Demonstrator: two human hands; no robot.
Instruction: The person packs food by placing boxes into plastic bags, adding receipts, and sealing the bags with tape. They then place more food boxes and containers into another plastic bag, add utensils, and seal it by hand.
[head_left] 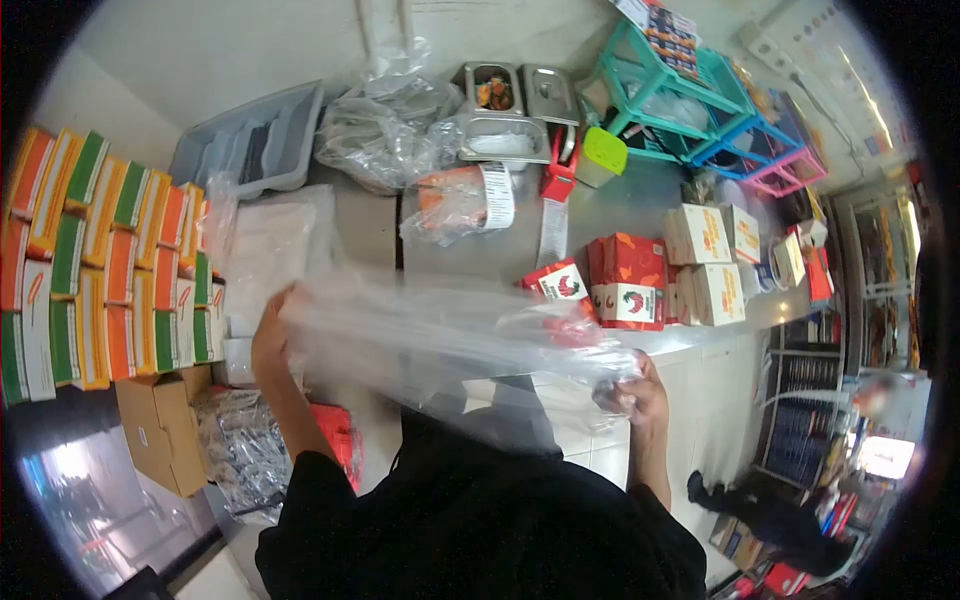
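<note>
A clear plastic bag (420, 335) is stretched across in front of my body, blurred by motion. My left hand (275, 328) grips one end of it at the left. At the right, my right hand (645, 390) has its fingers closed on the other end, where the plastic bunches up. Behind the bag, red boxes with white labels (628, 275) stand on the steel table. A wrapped orange pack with a printed label (462, 200) lies further back. Stacked white sheets or bags (275, 250) lie beyond my left hand.
Several stacked colored boxes (110, 260) rise at the left, above a cardboard box (160, 430). A grey cutlery tray (250, 140), crumpled plastic bags (385, 130), metal containers (505, 135) and a teal rack (670, 90) line the back. Another person (790, 520) is at lower right.
</note>
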